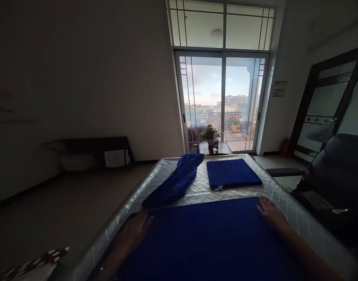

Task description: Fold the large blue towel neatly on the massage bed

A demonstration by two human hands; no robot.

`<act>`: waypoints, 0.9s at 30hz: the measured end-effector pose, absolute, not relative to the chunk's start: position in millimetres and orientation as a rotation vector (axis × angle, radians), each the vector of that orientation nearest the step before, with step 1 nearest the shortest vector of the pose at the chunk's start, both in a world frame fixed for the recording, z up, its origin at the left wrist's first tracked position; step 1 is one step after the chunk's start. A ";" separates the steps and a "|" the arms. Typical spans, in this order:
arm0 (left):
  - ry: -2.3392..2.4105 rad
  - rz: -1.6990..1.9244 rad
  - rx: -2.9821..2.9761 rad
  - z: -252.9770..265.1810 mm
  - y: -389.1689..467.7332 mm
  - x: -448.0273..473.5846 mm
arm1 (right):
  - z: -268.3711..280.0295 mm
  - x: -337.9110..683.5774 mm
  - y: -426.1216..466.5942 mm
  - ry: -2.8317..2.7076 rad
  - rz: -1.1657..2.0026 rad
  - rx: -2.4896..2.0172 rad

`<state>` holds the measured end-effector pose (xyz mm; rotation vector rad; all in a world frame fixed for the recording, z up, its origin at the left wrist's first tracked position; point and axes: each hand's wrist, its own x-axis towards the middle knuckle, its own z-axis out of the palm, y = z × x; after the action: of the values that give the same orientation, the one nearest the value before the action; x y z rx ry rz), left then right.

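Note:
A large dark-blue cloth (202,238) lies spread flat over the near part of a silver quilted mattress (164,166). My left hand (135,226) rests on its far left corner, fingers stretched out and a little blurred. At the far right corner my right hand (269,210) lies flat with its fingers apart, partly over the edge. Beyond the spread cloth, a loosely bunched blue cloth (176,181) lies slantwise on the left. To its right sits a neatly folded blue cloth (233,173) with a small white tag on its near edge.
A small dark table (206,148) with a potted plant (210,132) and a bottle (215,141) stands past the mattress, before sliding glass doors. A black chair (337,175) is on the right. Along the left wall runs a low dark bench (91,145); polka-dot fabric (47,257) shows at lower left.

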<state>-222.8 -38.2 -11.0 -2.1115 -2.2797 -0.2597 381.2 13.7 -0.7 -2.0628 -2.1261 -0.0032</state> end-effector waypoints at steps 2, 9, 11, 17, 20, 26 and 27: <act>-2.342 -0.231 -2.086 -17.9 -36.7 -238.1 | -5.4 388.0 16.1 -2.117 -0.017 -2.067; -2.398 -0.316 -2.096 -25.4 -31.3 -255.6 | -9.9 386.4 18.6 -2.109 -0.009 -2.079; -2.444 -0.292 -2.058 -25.9 -30.7 -261.2 | -11.6 387.9 19.7 -2.115 -0.014 -2.078; -2.497 -0.263 -1.976 -23.0 -31.6 -264.2 | -19.4 392.3 23.4 -2.136 -0.086 -2.083; -2.463 -0.274 -1.956 -19.9 -33.2 -258.3 | -21.7 392.7 24.8 -2.153 -0.103 -2.090; -2.382 -0.306 -1.953 -6.4 -40.2 -246.1 | -22.7 394.5 24.9 -2.104 -0.163 -2.080; -2.366 -0.327 -1.944 -2.6 -41.7 -244.2 | -22.0 395.4 24.4 -2.092 -0.188 -2.042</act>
<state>-244.2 -41.7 -2.6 -1.9443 -2.3663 -0.3269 395.4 24.4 -22.0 -2.0419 -2.0915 -0.1876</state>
